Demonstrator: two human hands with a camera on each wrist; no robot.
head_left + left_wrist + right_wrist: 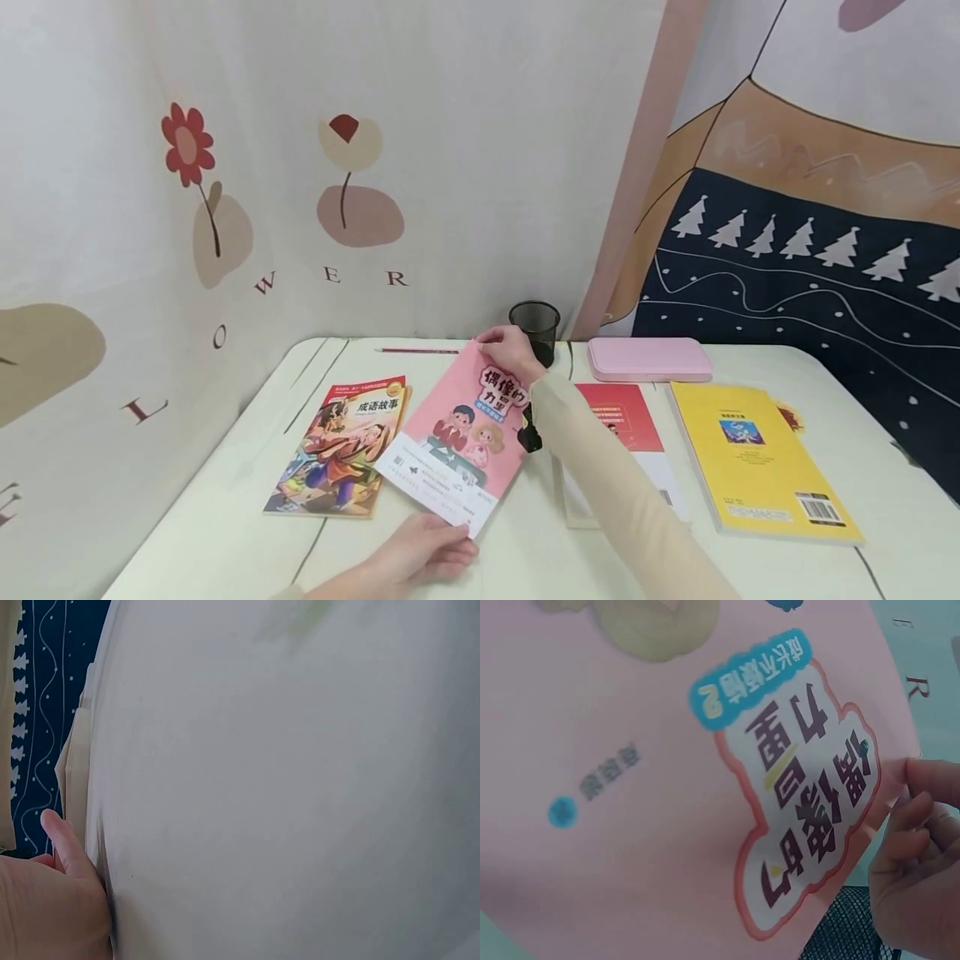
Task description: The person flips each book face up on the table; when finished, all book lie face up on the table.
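Note:
A pink book (474, 425) with cartoon children and a white lower band is held tilted over the middle of the table. At its top corner, my right hand (513, 354) pinches the edge between thumb and fingers, as the right wrist view also shows. My left hand (427, 546) grips the lower corner, thumb at the edge and the other fingers curled beneath. The book's left side overlaps a colourful storybook (341, 450). To the right, a red-and-white book (626, 417) lies partly hidden behind my right forearm.
A yellow book (757, 467) lies at the right of the table (247, 533). Along the back are a pink pencil case (648, 358), a black mesh pen holder (536, 317) close behind my right hand, and a pencil (416, 351). A printed curtain (465, 167) hangs behind the table.

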